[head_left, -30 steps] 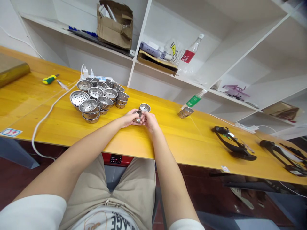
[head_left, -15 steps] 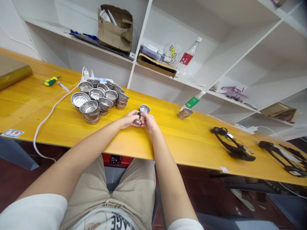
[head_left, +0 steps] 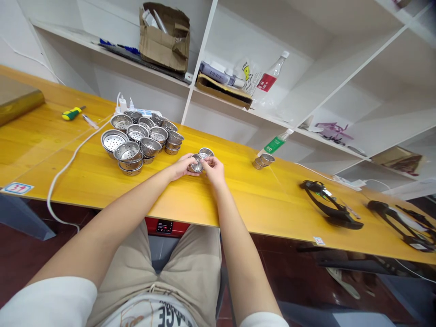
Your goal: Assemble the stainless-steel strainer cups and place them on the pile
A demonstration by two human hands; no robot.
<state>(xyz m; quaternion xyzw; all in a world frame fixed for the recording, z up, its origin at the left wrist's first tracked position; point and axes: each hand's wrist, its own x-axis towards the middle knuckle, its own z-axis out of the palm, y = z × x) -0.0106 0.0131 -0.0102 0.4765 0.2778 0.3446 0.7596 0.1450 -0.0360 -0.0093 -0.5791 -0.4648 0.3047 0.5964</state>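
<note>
Between my hands, just above the yellow table, is a small perforated metal cup (head_left: 196, 164), its open top tilted toward me. My left hand (head_left: 183, 167) grips its left side, fingers closed round the rim. On the other side my right hand (head_left: 214, 169) pinches the cup's right edge with thumb and fingers. Just behind it stands another perforated cup (head_left: 206, 152), partly covered by my right fingers. To the left, several like cups stand in a cluster of stacks (head_left: 136, 134). A short, leaning stack of cups (head_left: 263, 161) is further right.
A white cable (head_left: 64, 168) runs across the table (head_left: 190, 204) on the left, near a green-yellow screwdriver (head_left: 72, 113). A green-labelled bottle (head_left: 275, 143) stands behind the right stack. Black head straps (head_left: 329, 204) lie at the right. White shelves (head_left: 200, 59) rise behind.
The cup in my hands has turned so its open top and inside now show. My right hand has shifted slightly and its fingers have moved to the cup's edge.
</note>
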